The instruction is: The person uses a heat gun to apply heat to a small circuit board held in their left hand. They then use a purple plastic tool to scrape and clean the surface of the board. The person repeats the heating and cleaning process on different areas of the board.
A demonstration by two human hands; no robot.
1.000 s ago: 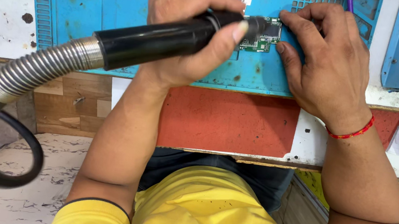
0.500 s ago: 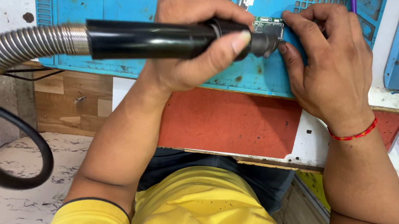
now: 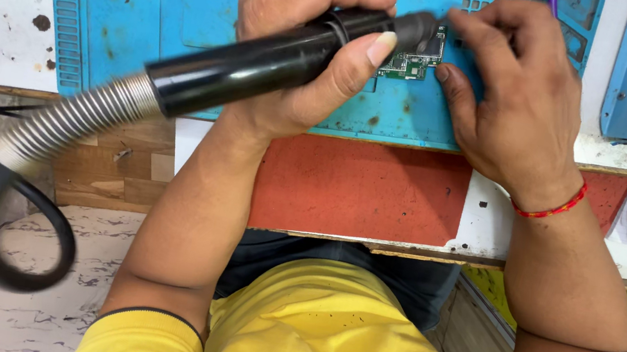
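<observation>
At the far left a ribbed metal hose point(image 3: 69, 123) sweeps up from a black loop of cable point(image 3: 7, 230) and joins the long black cylindrical hot-air handpiece point(image 3: 280, 63), which the left hand point(image 3: 307, 51) grips around its barrel, fingers wrapped over the top and thumb pressed along the near side, so the hand is clamped fully on the tool. The handpiece's dark nozzle end point(image 3: 422, 31) sits just above the small green circuit board point(image 3: 411, 62), which lies on the blue silicone work mat point(image 3: 184, 41) near the middle of the bench, between the two hands. To the right, the right hand point(image 3: 514, 107), with a red thread band point(image 3: 549, 207) at the wrist, rests on the mat with its fingers curled together against the board's right edge; whether they pinch the board or only steady it cannot be told. The step in hand looks like working the nozzle over the board while the other hand keeps it from sliding. The next move would call for a steady nozzle close over the part and a firm hold on the board, fingertips kept clear of the nozzle end. Against the earlier frames, the handpiece has tilted more steeply, its rear end dropping lower left, the hose hangs further down, and the hands sit in much the same place.
</observation>
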